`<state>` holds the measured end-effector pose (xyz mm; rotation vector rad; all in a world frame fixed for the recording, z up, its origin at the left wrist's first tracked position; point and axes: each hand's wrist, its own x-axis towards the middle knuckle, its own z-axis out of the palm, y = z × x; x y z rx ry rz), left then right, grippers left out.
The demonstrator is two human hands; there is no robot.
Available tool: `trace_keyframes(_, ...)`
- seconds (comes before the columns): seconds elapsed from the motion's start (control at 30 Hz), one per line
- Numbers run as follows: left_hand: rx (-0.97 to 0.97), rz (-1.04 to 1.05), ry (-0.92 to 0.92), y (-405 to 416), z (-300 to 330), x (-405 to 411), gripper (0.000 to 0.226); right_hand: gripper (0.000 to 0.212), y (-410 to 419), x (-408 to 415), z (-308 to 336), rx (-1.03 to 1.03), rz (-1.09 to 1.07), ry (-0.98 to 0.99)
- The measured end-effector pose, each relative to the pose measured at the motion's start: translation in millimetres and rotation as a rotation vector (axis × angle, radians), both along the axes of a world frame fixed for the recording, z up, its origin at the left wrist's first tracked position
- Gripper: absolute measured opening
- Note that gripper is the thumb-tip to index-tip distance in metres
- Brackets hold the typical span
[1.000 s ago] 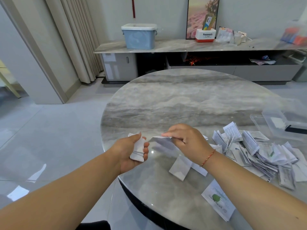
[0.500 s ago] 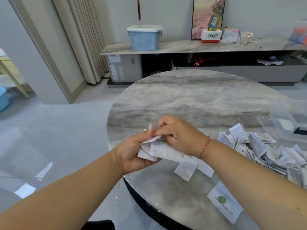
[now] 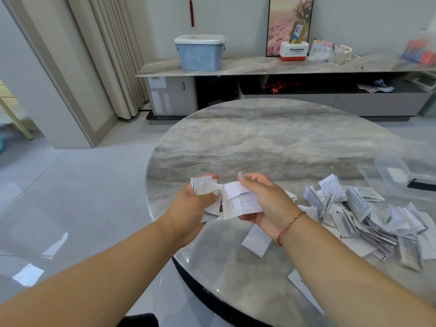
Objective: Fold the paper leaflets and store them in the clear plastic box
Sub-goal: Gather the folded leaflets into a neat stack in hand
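Compared with half a second earlier, the right hand [image 3: 266, 199] has been drawn back from the left hand [image 3: 192, 208], so that the two are now side by side rather than overlapped, and a printed leaflet [image 3: 238, 201] is spread between them. A small stack of folded leaflets [image 3: 204, 186] is gripped by the left hand, its thumb curled over the front of the stack. The right hand is held with its fingers loosely extended; the leaflet is rested on its fingers, and whether it is pinched cannot be told. The print on the leaflet is too small to be read.

Both hands are held above the near left edge of the round marble table [image 3: 271, 142]. A heap of loose leaflets [image 3: 361, 215] is spread along the table's right side, and the clear plastic box [image 3: 401, 173] is set at the right edge beyond the heap. On the sideboard behind, "Panasonic" is printed on a white and red box [image 3: 293, 51].
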<state>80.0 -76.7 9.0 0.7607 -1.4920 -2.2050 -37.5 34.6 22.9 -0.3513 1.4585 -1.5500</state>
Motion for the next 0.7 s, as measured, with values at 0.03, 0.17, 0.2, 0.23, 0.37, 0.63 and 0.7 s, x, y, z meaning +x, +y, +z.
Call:
trace_keyframes(0.03, 0.011, 0.003, 0.006, 0, 0, 1, 0.031, 0.021, 3, -1, 1, -0.050, 0.012, 0.072)
trace_keyframes(0.17, 0.081, 0.032, 0.042, -3, 1, 3, 0.032, 0.028, 13, -3, -4, -0.098, 0.059, 0.332)
trace_keyframes(0.2, 0.103, 0.026, 0.054, -2, 0, 2, 0.032, 0.030, 14, -3, -5, -0.101, 0.036, 0.370)
trace_keyframes(0.23, 0.121, 0.021, 0.061, -1, 0, 2, 0.032, 0.032, 13, -3, -6, -0.111, 0.016, 0.376)
trace_keyframes(0.37, 0.177, 0.008, 0.055, 4, 3, 1, 0.028, 0.036, 10, -2, -4, -0.134, -0.041, 0.362)
trace_keyframes(0.63, 0.129, -0.106, 0.114, 10, 6, 0, 0.041, 0.056, 13, -7, -5, -0.141, 0.068, 0.624)
trace_keyframes(0.7, 0.103, -0.080, 0.078, 8, 6, 1, 0.041, 0.045, 12, -12, -4, -0.102, 0.064, 0.703)
